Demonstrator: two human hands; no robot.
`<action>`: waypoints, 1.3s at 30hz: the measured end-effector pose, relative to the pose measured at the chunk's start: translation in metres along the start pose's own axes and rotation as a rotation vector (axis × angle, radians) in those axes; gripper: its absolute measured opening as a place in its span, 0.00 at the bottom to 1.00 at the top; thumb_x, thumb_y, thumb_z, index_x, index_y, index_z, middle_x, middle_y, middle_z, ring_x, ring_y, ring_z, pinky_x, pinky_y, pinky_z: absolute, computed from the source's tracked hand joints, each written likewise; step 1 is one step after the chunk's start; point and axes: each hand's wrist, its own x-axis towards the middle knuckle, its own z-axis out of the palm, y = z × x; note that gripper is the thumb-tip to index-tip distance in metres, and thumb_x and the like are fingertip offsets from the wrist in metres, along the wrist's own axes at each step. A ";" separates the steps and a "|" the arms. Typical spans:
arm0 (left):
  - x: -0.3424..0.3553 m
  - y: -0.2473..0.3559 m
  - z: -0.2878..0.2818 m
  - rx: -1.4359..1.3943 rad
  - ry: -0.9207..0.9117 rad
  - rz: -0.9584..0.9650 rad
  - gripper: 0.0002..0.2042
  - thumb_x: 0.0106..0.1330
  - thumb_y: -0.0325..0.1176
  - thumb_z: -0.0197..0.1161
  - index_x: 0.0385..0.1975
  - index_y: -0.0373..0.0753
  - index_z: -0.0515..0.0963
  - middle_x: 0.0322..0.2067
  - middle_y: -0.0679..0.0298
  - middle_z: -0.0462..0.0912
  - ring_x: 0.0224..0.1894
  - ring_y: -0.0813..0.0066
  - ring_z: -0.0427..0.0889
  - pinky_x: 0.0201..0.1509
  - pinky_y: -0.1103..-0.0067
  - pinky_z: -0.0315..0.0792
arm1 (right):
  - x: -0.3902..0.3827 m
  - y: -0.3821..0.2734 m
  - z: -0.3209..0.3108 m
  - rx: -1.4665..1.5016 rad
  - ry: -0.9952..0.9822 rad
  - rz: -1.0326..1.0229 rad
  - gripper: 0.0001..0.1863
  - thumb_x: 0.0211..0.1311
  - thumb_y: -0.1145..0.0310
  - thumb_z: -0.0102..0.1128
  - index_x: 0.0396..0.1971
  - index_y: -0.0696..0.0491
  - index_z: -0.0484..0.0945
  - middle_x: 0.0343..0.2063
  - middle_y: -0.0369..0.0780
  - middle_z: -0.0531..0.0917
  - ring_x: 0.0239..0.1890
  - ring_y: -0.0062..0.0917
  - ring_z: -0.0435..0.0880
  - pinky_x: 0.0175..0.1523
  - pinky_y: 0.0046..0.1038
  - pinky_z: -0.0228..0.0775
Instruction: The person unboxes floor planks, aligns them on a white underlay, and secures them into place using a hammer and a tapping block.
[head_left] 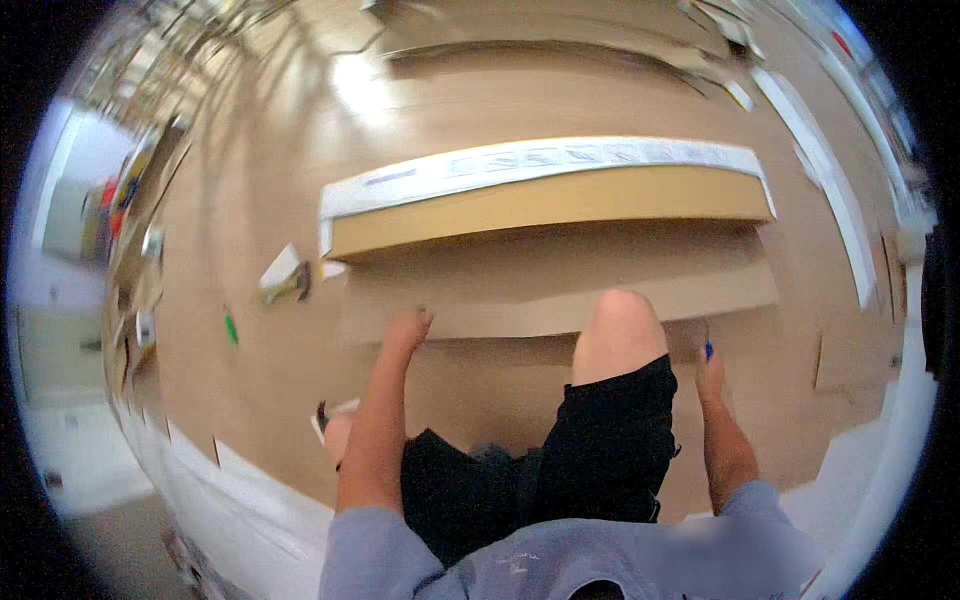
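A long, low cardboard box (560,202) lies crosswise on the floor in front of me, with a white printed strip (540,157) along its far upper part. On its near side a wide brown cardboard flap (520,275) spreads toward me. My left hand (408,330) is at the flap's near left edge, fingers curled together; blur hides what they hold, if anything. Low on the right, beyond my raised knee, my right hand (711,378) is closed around a thin blue-handled tool (709,351). Its narrow tip points away from me, close to the flap's right end.
Left of the box lie a green slim object (231,327) and a small white-and-brown piece (285,277). Flattened cardboard (540,30) is at the far side. A long white strip (825,190) runs along the right. White sheeting (250,500) borders the near left.
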 end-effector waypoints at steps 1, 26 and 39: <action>-0.009 -0.019 -0.006 -0.010 0.058 -0.027 0.22 0.71 0.51 0.54 0.52 0.41 0.80 0.47 0.49 0.83 0.51 0.48 0.81 0.57 0.57 0.73 | -0.021 -0.006 0.009 0.006 0.018 0.062 0.21 0.71 0.56 0.54 0.45 0.62 0.78 0.40 0.56 0.83 0.44 0.53 0.82 0.48 0.47 0.71; -0.176 -0.144 -0.032 -0.918 0.369 -0.315 0.24 0.71 0.47 0.57 0.53 0.31 0.78 0.42 0.49 0.86 0.47 0.58 0.84 0.53 0.66 0.73 | 0.144 -0.422 0.061 1.644 -0.516 0.509 0.23 0.72 0.62 0.51 0.56 0.64 0.67 0.43 0.49 0.81 0.42 0.37 0.84 0.49 0.35 0.82; 0.073 -0.050 -0.129 -0.330 0.508 -0.015 0.22 0.71 0.36 0.58 0.63 0.35 0.71 0.63 0.45 0.70 0.66 0.46 0.68 0.70 0.62 0.62 | 0.344 -0.512 0.132 0.790 -0.261 -0.073 0.22 0.70 0.52 0.60 0.46 0.58 0.76 0.39 0.40 0.84 0.40 0.24 0.84 0.41 0.30 0.79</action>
